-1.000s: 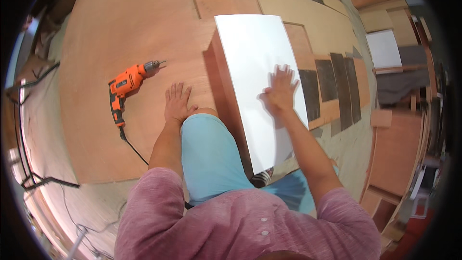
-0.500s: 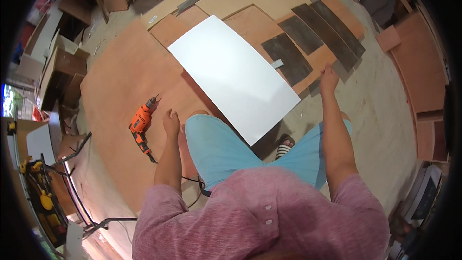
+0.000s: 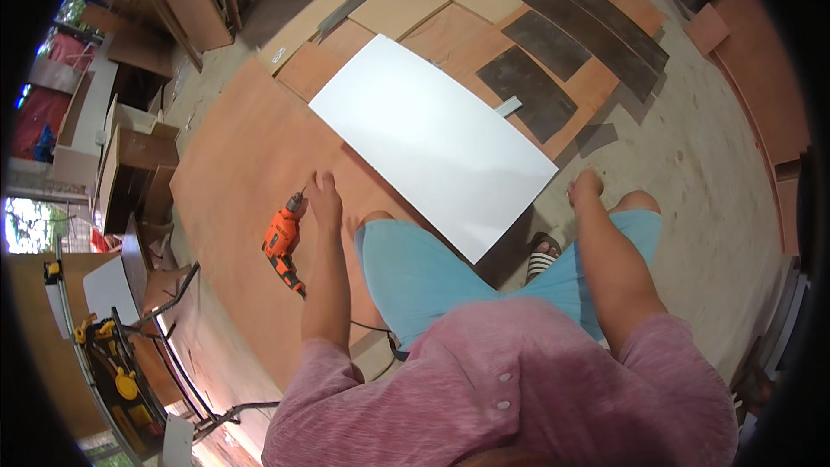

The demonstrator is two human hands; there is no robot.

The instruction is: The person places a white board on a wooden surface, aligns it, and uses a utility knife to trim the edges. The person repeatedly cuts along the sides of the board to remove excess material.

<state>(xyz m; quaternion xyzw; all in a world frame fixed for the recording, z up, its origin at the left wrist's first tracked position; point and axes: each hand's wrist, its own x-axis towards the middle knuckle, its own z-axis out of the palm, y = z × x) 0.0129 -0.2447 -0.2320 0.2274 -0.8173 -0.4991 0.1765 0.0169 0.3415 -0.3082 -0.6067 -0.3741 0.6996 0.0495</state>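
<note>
Seems to be between holds, with neither drill point(image 3: 281, 236) nor panel point(image 3: 437, 151) taken up. Holds out the left hand point(image 3: 325, 201), fingers apart, just beside the chuck point(image 3: 295, 202); closes on nothing visible there. Cannot tell touch from near miss at that point. Curls the right hand point(image 3: 587, 185), fingers drawn together and partly hidden; cannot tell whether around something small or around nothing.

Has the drill lying on the board point(image 3: 233, 173), left of the left hand, handle point(image 3: 289, 273) pointing back beside the left forearm point(image 3: 327, 294). Has the white panel aslant between both hands, near right corner just ahead and left of the right hand. Shows a pale strip point(image 3: 508, 106) by the panel's far edge, farther ahead of the right hand, next to a dark sheet point(image 3: 540, 102).

For a hold on the drill, calls for bringing the left hand back from chuck to handle, with the cord point(image 3: 370, 327) kept slack. For a hold on the panel, calls for both hands at opposite edges, right fingers uncurled first.
</note>
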